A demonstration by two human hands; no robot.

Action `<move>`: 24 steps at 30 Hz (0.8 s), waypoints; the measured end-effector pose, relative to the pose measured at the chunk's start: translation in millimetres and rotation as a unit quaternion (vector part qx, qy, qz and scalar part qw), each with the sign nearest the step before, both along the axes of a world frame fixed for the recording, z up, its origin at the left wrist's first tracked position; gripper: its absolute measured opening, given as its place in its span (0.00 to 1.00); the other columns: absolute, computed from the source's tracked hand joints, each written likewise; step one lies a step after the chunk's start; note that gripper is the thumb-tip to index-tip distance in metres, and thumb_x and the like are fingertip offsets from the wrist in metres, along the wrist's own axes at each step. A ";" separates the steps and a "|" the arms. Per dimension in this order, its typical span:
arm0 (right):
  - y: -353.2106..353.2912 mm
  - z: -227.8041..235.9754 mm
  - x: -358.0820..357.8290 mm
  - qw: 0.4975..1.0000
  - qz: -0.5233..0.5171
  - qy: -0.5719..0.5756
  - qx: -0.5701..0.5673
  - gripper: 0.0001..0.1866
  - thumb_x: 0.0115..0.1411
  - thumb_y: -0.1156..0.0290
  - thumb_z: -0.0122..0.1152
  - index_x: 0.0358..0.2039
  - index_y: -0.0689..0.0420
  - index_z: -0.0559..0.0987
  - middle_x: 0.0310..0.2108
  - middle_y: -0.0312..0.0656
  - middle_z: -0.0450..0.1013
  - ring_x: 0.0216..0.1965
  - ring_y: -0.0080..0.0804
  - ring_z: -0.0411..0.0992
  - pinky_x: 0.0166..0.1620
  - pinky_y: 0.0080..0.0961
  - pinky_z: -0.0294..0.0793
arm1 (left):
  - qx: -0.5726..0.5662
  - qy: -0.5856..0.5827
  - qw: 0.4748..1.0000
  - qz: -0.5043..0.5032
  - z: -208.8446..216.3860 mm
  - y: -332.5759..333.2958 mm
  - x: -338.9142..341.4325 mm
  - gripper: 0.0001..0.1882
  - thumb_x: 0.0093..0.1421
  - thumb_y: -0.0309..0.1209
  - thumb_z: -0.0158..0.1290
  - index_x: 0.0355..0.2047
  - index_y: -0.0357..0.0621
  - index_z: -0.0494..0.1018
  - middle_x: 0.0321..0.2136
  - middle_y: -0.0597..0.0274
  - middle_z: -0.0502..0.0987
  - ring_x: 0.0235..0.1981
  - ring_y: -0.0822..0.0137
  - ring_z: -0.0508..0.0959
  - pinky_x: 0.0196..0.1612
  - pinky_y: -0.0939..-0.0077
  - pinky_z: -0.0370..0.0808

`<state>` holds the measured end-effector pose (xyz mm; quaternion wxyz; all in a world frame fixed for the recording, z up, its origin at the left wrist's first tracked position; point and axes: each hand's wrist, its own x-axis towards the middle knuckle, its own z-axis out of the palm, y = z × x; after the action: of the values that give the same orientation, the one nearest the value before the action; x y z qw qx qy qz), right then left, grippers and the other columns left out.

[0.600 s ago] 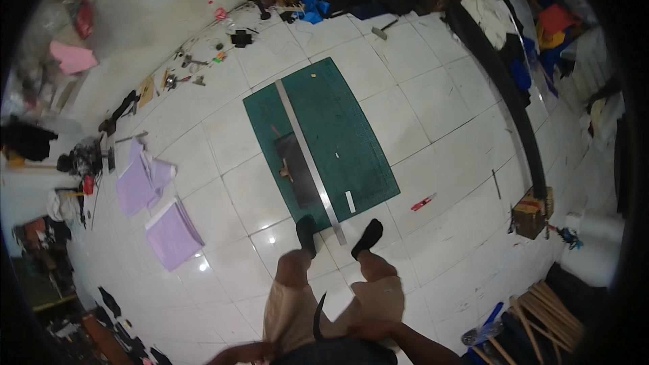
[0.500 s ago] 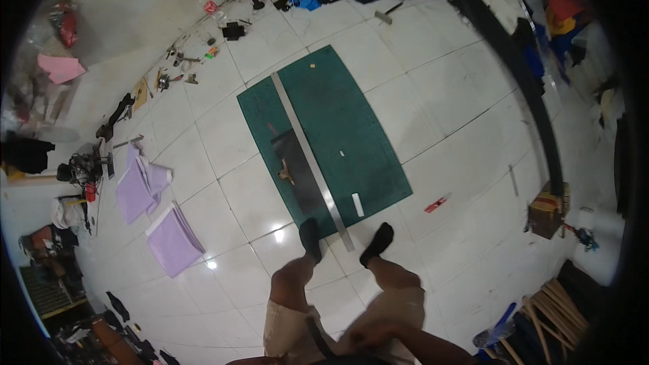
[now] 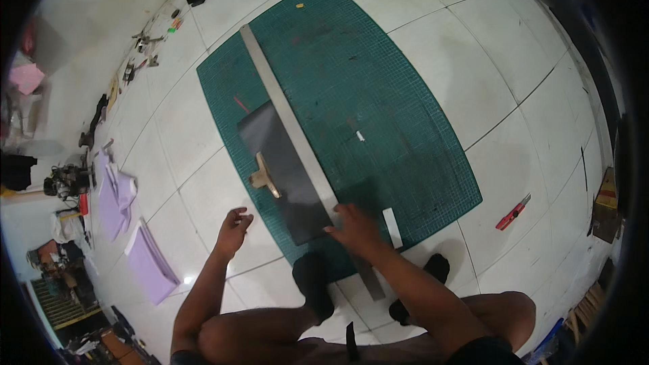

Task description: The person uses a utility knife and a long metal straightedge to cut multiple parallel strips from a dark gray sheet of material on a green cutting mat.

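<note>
A long metal ruler (image 3: 287,116) lies slantwise on the green cutting mat (image 3: 378,94), its near end sticking out over the floor between my feet. My right hand (image 3: 358,233) is over the near part of the ruler, thumb and fingers apart; whether it touches the metal I cannot tell. To the ruler's left lies a dark grey sheet (image 3: 294,203), with a brass-coloured bulldog clip (image 3: 262,176) on its left edge. My left hand (image 3: 233,232) hovers above the tiles left of the mat, fingers loosely bent and apart, holding nothing.
A red utility knife (image 3: 512,214) lies on the tiles right of the mat. A white strip (image 3: 392,228) and a small white scrap (image 3: 359,136) rest on the mat. Folded lilac cloth (image 3: 150,263) is at the left. Small tools line the left wall. My feet flank the ruler's end.
I have gone from standing to squatting, so the mat looks nearer and larger. Both hands have come forward, the right over the ruler, the left beside the mat.
</note>
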<state>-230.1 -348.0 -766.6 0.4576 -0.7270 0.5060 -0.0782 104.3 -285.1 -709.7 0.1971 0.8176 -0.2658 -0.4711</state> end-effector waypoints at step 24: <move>89.2 -23.4 -0.5 0.984 -0.172 -0.021 -0.035 0.36 0.46 0.68 0.71 0.58 0.61 0.71 0.47 0.51 0.67 0.46 0.51 0.73 0.49 0.44 0.74 | -0.159 -0.004 0.986 0.048 -109.3 -71.3 14.0 0.13 0.67 0.35 0.56 0.44 0.43 0.66 0.34 0.59 0.75 0.30 0.71 0.77 0.26 0.75 0.78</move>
<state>-230.6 -258.8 -790.1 0.4219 -0.6430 0.6108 -0.1885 118.3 -356.4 -819.0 0.3460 0.7893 -0.2990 -0.4096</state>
